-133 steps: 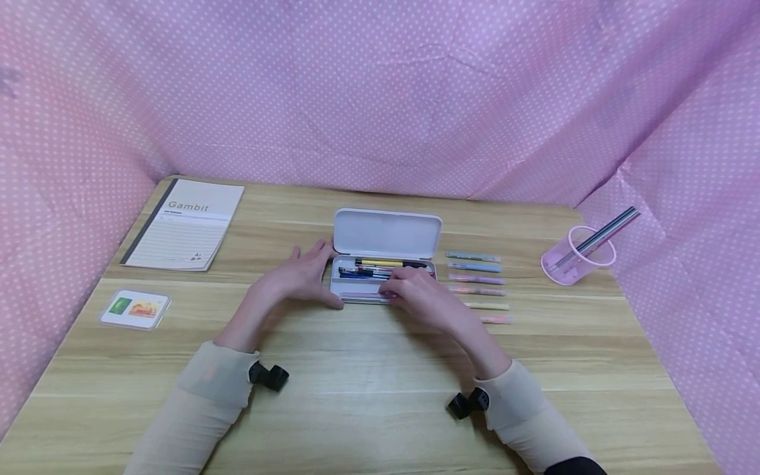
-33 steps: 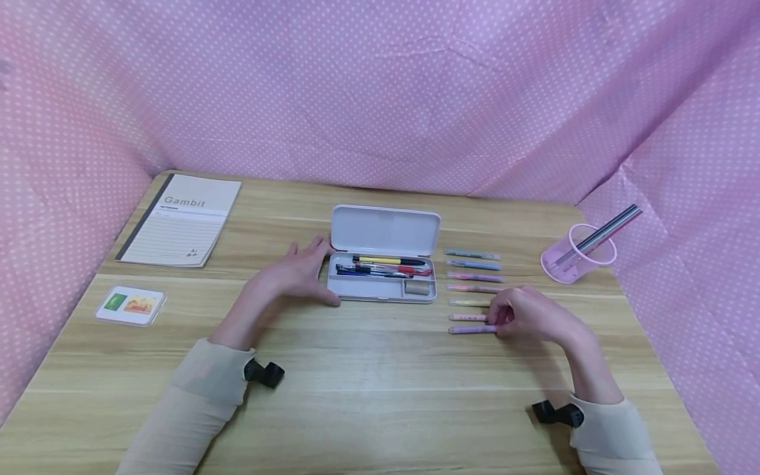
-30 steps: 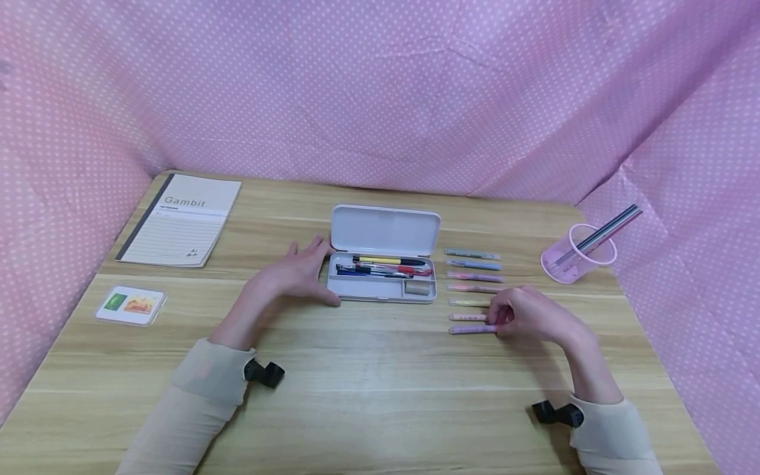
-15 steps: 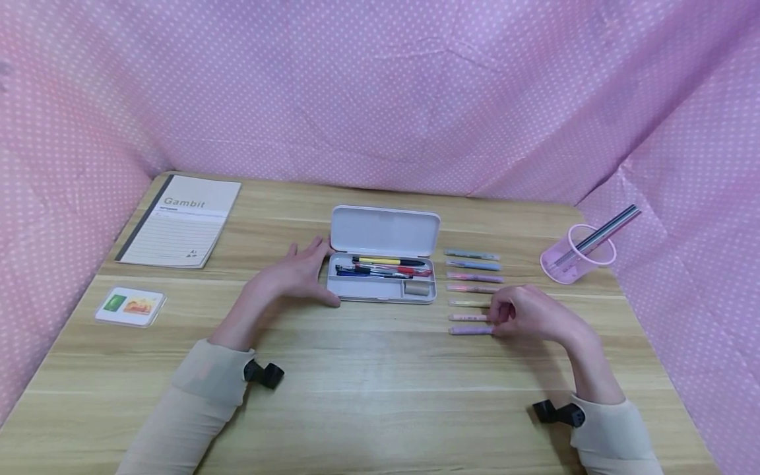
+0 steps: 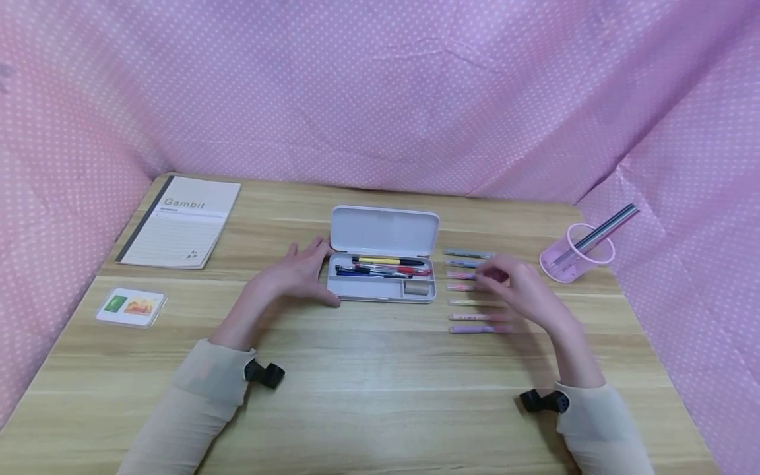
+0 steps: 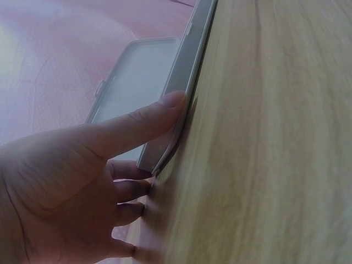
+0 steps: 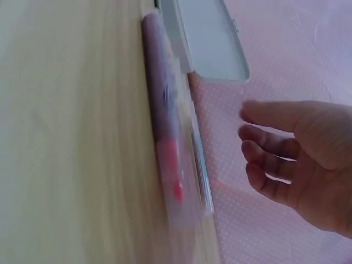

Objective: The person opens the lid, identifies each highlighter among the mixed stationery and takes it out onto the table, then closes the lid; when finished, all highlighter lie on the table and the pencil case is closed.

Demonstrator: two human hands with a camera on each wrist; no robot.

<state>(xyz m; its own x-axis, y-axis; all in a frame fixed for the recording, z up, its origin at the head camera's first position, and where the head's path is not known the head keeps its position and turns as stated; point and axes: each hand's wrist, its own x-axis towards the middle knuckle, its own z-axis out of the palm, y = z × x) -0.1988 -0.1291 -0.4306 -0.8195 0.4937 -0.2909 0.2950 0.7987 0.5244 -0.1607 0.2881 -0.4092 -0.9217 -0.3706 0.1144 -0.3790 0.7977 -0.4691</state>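
A white pencil case (image 5: 368,289) lies with its lid (image 5: 384,231) raised, holding several pens (image 5: 386,262) and a small grey-beige block (image 5: 417,287). My left hand (image 5: 295,276) rests spread at its left end; in the left wrist view the thumb (image 6: 143,124) touches the case's long side. A column of several highlighters lies to the right of the case, the purple one (image 5: 472,329) nearest me and a pink one (image 5: 469,317) behind it. My right hand (image 5: 515,287) hovers over the column with nothing in it, its fingers (image 7: 269,159) loosely bent, partly covering the farther highlighters.
A pink mesh pen cup (image 5: 555,262) leans at the right with several thin sticks (image 5: 605,231) in it. A notebook (image 5: 184,221) lies at the back left, a flat white case with pictures (image 5: 131,307) in front of it. Pink dotted cloth (image 5: 380,99) hangs behind the table.
Earlier my right hand was in the pencil case, then at the right ends of the nearest highlighters. A purple highlighter has joined the column. Now that hand has risen away. The left hand stays.
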